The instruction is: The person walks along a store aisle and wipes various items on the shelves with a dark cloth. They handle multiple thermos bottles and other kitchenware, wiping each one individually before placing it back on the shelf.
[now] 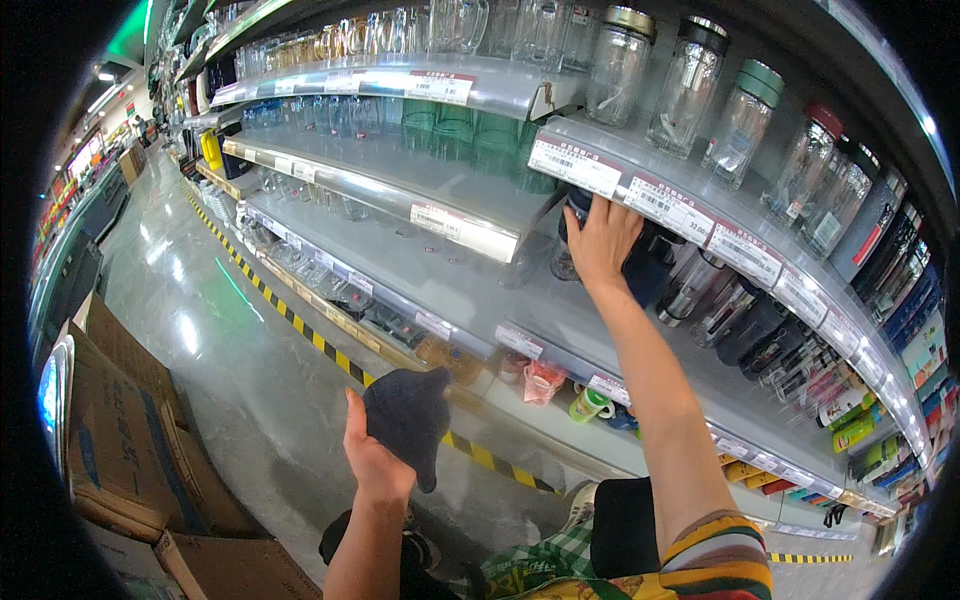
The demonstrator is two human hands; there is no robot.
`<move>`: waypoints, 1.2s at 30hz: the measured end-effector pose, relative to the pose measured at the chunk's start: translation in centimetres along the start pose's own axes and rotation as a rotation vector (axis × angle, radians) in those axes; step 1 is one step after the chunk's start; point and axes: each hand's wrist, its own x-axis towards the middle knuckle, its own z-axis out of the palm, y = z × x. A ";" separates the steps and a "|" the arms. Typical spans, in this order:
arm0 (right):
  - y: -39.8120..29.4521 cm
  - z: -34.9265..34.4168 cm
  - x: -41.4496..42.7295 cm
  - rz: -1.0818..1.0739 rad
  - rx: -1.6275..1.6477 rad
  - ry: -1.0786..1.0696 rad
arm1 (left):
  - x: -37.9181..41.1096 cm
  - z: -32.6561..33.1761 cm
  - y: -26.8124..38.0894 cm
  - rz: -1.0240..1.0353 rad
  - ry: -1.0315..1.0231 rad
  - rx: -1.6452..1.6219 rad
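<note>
My left hand (379,457) holds a dark grey cloth (405,416) over the aisle floor, its thumb raised along one side. My right hand (604,244) reaches under the front edge of an upper shelf and grips a dark-lidded glass bottle (564,264) standing on the shelf below. The thumb lies across the bottle near its lid, and the hand hides much of it. More bottles and tumblers (682,289) stand just right of that hand. Above it, lidded glass bottles (679,94) line the upper shelf.
Price labels run along the upper shelf's edge (667,206). Glass mugs (457,26) and green glasses (454,120) stand to the left. Colourful cups (589,405) sit low down. Cardboard boxes (135,427) flank the aisle floor (225,322) opposite, and yellow-black tape (300,322) follows the shelf base.
</note>
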 end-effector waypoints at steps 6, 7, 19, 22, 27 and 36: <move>-0.4 0.8 -4.2 0.415 0.430 -0.015 | -0.2 0.0 0.1 -0.032 -0.034 -0.037; -0.7 1.0 -4.8 0.468 0.521 -0.040 | -0.2 -0.4 0.2 -0.028 -0.031 -0.035; -1.0 -6.0 -7.8 0.239 0.793 -0.208 | 0.4 -2.0 -2.1 0.120 -0.199 0.202; -2.5 -12.4 -7.8 -0.072 0.858 -0.193 | -0.5 -3.0 -3.3 0.245 -0.166 0.382; -5.2 -19.7 -10.9 -0.269 1.025 -0.409 | -1.2 -8.4 -7.3 0.574 -0.211 1.078; -7.4 -22.4 -16.3 -0.079 0.892 -0.898 | -4.0 0.5 -4.4 0.615 -0.672 1.491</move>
